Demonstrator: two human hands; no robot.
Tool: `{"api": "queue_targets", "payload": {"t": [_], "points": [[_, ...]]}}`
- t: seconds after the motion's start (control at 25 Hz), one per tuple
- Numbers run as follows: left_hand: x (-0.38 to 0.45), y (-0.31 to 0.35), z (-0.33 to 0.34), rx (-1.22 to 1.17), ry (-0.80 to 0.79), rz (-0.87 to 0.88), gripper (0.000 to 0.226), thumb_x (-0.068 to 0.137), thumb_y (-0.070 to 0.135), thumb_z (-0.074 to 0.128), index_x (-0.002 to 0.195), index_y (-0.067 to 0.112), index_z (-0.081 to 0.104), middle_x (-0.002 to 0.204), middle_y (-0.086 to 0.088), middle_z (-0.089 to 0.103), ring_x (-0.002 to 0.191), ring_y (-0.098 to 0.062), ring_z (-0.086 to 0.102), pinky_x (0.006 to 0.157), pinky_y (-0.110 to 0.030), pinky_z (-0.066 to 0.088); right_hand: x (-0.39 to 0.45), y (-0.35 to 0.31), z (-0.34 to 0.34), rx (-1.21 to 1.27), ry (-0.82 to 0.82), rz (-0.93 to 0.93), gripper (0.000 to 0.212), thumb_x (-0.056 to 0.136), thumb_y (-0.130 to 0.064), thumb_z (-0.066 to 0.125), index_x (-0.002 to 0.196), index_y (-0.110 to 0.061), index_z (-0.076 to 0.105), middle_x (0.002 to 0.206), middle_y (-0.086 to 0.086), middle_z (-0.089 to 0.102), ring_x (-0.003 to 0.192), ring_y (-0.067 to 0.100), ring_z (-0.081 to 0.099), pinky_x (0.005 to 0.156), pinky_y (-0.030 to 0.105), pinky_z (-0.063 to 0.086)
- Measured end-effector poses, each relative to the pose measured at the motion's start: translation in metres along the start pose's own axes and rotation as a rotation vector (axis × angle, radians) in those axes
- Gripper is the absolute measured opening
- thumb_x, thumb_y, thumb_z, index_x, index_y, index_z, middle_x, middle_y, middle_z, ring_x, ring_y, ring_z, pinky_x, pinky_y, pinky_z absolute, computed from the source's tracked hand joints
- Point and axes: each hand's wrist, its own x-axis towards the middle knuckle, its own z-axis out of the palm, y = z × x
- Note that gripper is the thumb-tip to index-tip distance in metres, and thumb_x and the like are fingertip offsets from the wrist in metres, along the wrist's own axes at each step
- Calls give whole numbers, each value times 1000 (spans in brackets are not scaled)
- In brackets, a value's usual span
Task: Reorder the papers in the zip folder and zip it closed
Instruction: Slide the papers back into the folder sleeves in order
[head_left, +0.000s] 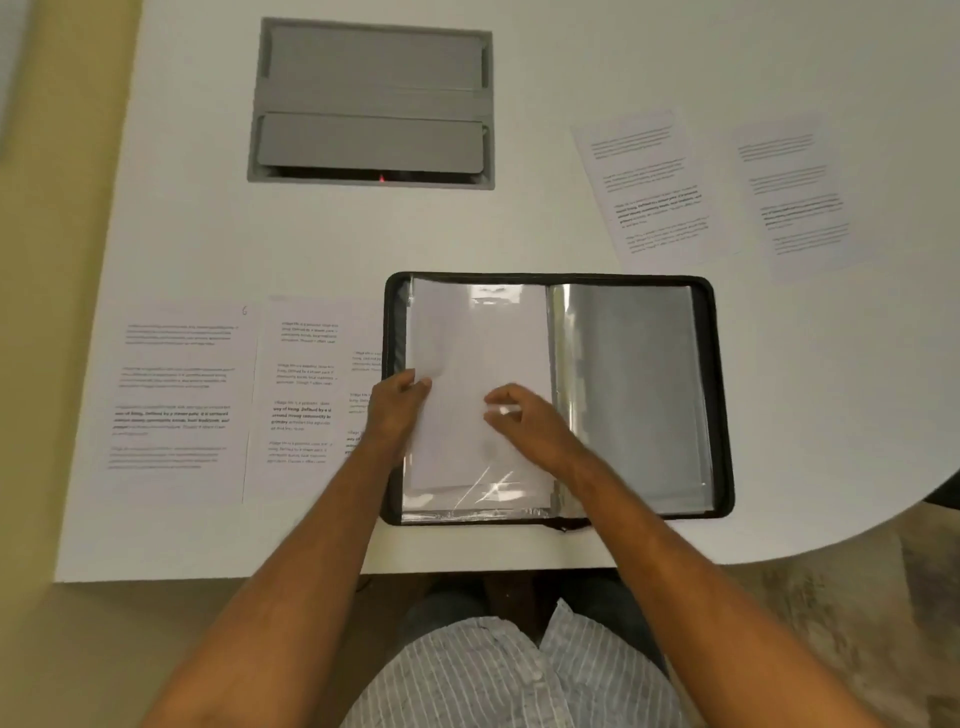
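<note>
Striped shirt (498, 675) showing at bottom edge. Zip folder (719, 395) lying open on white table (519, 228), near front edge. Left hand (396, 408) gripping left edge of blank sheet (478, 343) over folder's left page, thumb on top. Right hand (524, 423) resting on same sheet, fingers curled; pinching or only pressing, cannot tell. Right page showing empty clear sleeve (631, 395). 3 printed sheets (179, 395) overlapping left of folder. 2 printed sheets (657, 187) lying farther right. Grey hatch (371, 101) sitting farthest, in tabletop.

handwritten "6" at top corner of left printed sheet (182, 395), body text too blurred
</note>
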Motion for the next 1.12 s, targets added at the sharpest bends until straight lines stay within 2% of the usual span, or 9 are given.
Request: {"api": "queue_targets", "payload": {"t": [0.16, 0.28, 0.4, 0.52, 0.72, 0.84, 0.92, 1.04, 1.12], "points": [[13, -13, 1, -49, 34, 42, 14, 101, 23, 63, 109, 26, 74, 104, -4, 77, 98, -26, 73, 92, -43, 59, 60, -15, -28, -47, 275, -162, 27, 101, -22, 63, 128, -22, 62, 128, -4, 63, 112, 16, 62, 94, 28, 50], [18, -20, 2, -94, 50, 54, 15, 100, 23, 64, 109, 21, 76, 98, -1, 78, 93, -22, 74, 86, -36, 61, 108, -24, -47, -303, 381, -376, 44, 99, -20, 63, 143, -19, 56, 143, 3, 55, 131, 21, 49, 112, 33, 39], [23, -25, 0, -139, 29, 51, 20, 99, 22, 66, 114, 15, 76, 100, -3, 79, 94, -22, 75, 86, -36, 60, 142, -38, -57, -514, 289, -464, 51, 98, -25, 61, 148, -19, 52, 150, 3, 52, 140, 24, 39, 120, 36, 28], [23, -25, -2, -186, 4, 36, 22, 99, 19, 66, 117, 11, 75, 104, -7, 78, 97, -25, 75, 87, -37, 60, 158, -50, -63, -622, 245, -456, 36, 97, -32, 62, 132, -26, 64, 134, -5, 64, 129, 22, 50, 115, 41, 34], [24, -19, -2, -210, -10, 37, 21, 99, 19, 65, 116, 11, 73, 103, -5, 79, 95, -23, 76, 81, -33, 61, 163, -61, -77, -398, 151, -369, 13, 88, -29, 80, 95, -23, 71, 96, -7, 69, 93, 11, 63, 85, 32, 52], [26, -15, 0, -196, 18, 45, 22, 96, 26, 69, 112, 11, 72, 100, -4, 79, 92, -22, 76, 83, -37, 62, 162, -63, -80, -331, 163, -367, 15, 86, -26, 83, 97, -24, 72, 85, -5, 73, 84, 12, 67, 81, 31, 54], [26, -12, 2, -180, 41, 57, 20, 95, 26, 71, 105, 10, 72, 96, -3, 79, 90, -23, 76, 83, -39, 61, 162, -61, -82, -343, 148, -388, 18, 90, -26, 80, 101, -26, 66, 82, -5, 73, 82, 13, 67, 80, 32, 54], [27, -9, 5, -168, 67, 75, 21, 96, 24, 71, 99, 4, 70, 93, -5, 79, 87, -23, 76, 82, -39, 62, 163, -59, -86, -400, 125, -430, 8, 94, -26, 74, 101, -26, 69, 90, -9, 74, 89, 9, 68, 89, 37, 57], [29, -9, 5, -162, 72, 83, 21, 96, 24, 71, 94, 3, 68, 92, -7, 78, 85, -24, 76, 81, -40, 62, 163, -58, -86, -416, 114, -472, 5, 95, -23, 73, 100, -22, 73, 97, -10, 73, 95, 6, 66, 95, 29, 54]]}}
